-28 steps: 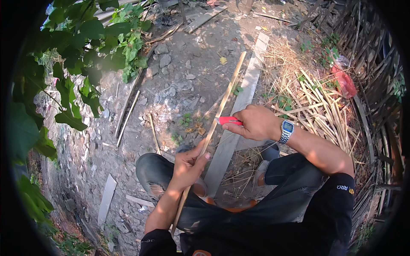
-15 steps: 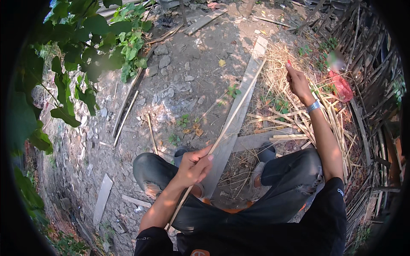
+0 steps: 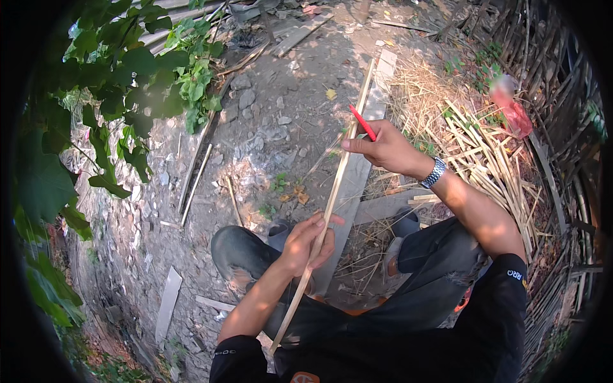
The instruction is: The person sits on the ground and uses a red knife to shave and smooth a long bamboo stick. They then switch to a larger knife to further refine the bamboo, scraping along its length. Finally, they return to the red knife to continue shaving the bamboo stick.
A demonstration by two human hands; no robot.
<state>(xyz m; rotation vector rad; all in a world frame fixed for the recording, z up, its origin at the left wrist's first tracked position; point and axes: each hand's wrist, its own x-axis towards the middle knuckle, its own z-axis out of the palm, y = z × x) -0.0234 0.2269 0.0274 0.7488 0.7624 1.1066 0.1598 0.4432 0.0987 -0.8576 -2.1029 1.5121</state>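
I sit with knees apart over stony ground. My left hand [image 3: 309, 242] grips a long thin bamboo strip [image 3: 337, 177] near its lower third; the strip slants from my lap up and away toward the top of the picture. My right hand [image 3: 383, 148], with a metal wristwatch [image 3: 434, 172] on the wrist, holds a red pen-like tool [image 3: 362, 122] with its fingertips against the strip's upper part. A flat grey plank [image 3: 355, 185] lies on the ground under the strip.
A heap of cut bamboo slats [image 3: 488, 163] and dry straw lies to the right, by a woven bamboo fence [image 3: 562, 147]. A red object [image 3: 514, 115] rests near it. Leafy branches [image 3: 128, 83] hang at left. Loose sticks and stones scatter the dirt.
My right hand swung out to the far right over the slats, then came back to the strip with the red tool. The left hand kept its grip on the strip.
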